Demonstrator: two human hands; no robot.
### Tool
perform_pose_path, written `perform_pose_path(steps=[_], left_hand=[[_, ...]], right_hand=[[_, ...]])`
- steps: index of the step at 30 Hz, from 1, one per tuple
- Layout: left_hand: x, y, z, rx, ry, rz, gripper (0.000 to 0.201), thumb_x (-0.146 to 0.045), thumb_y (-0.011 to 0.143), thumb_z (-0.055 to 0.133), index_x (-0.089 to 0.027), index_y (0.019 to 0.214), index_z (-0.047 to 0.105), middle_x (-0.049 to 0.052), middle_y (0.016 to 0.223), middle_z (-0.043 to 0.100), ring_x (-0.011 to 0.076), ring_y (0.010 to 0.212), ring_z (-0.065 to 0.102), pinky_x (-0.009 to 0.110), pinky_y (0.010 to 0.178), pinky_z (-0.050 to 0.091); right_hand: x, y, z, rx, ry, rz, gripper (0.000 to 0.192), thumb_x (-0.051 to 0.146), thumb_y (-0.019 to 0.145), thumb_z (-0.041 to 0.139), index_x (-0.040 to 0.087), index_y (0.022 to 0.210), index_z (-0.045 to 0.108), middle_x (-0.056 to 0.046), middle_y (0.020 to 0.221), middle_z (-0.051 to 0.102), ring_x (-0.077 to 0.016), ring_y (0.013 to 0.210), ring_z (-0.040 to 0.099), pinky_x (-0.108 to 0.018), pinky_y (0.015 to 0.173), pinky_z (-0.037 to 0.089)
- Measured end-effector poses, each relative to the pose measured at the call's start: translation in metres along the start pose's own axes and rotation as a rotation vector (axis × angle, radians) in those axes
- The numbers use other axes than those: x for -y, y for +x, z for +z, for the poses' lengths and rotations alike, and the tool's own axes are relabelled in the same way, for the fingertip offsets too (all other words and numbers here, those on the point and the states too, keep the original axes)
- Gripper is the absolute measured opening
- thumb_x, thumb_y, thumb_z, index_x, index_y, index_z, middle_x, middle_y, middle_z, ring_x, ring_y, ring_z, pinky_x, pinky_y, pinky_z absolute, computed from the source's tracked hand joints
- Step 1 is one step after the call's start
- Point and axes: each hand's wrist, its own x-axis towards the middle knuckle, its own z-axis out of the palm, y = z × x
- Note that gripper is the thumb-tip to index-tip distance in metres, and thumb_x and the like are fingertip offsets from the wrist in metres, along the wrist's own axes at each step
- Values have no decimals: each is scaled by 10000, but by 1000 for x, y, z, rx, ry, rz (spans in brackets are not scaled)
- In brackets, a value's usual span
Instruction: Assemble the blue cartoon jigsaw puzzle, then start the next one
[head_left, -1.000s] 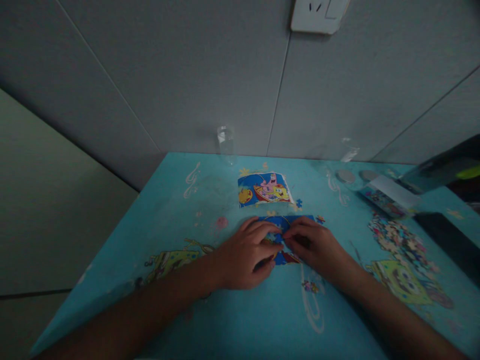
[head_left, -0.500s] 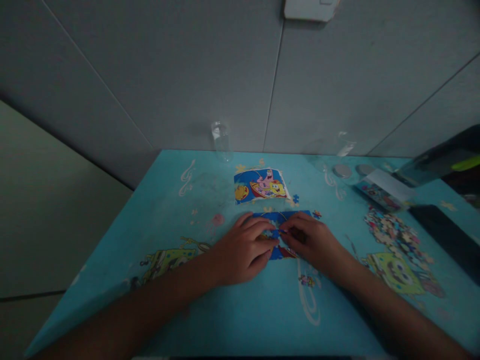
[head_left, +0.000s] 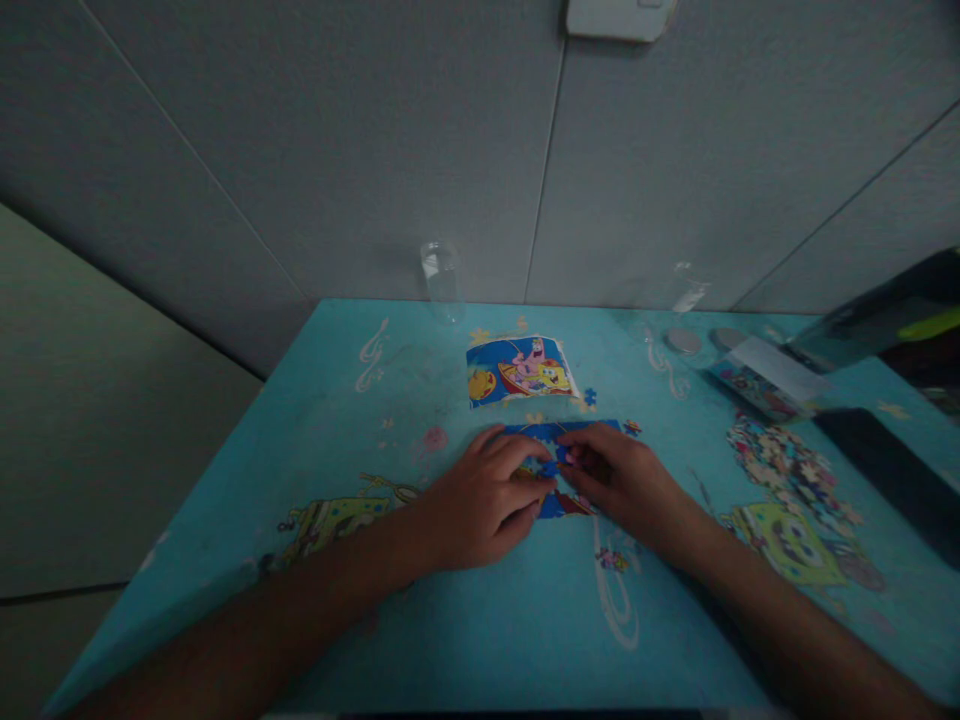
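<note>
A partly joined jigsaw puzzle [head_left: 562, 506], blue with cartoon figures, lies flat under both hands. My left hand [head_left: 495, 500] rests over its left side, with thumb and forefinger closed round a small blue puzzle piece [head_left: 550, 468]. Over the right side, my right hand [head_left: 619, 475] is pinched on a small puzzle piece [head_left: 568, 456] showing blue and pink, partly covered by the fingers. Beyond the puzzle lies a printed reference picture [head_left: 521, 372] of the cartoon scene. Loose puzzle pieces sit around: a blue one [head_left: 590, 397], a multicoloured one [head_left: 633, 428] and a small cluster [head_left: 612, 560].
A heap of loose pieces [head_left: 795, 470] lies at the right, near a dark flat object [head_left: 889, 480] and a small box [head_left: 765, 380]. Clear containers [head_left: 444, 285] and two round lids [head_left: 683, 341] stand along the wall. A cartoon-print cloth [head_left: 337, 640] covers the table.
My right fingers have shifted slightly, and more of the blue and pink piece shows between them. My left hand stays almost in the same place.
</note>
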Motion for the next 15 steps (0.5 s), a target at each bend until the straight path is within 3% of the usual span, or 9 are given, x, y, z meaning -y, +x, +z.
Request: perform_pose_path(steps=[9, 15], left_hand=[[0, 0, 0, 7, 2, -2, 299, -220, 983, 531, -222, 1235, 693, 127, 1318, 568, 274, 1258, 529, 575, 1154, 340], [-1, -1, -1, 27, 18, 6, 317, -221, 986, 522, -204, 1265, 673, 126, 1320, 572, 277, 1255, 529, 579, 1161, 333]], right_hand=[[8, 0, -10, 42, 48, 29, 207, 215, 942, 606, 222, 1126, 701, -48, 934, 714, -179, 786, 663, -329, 735, 543], [6, -2, -25, -104, 10, 65, 188, 270, 970, 584, 245, 1103, 714, -55, 987, 730, -206, 866, 678, -345, 752, 546]])
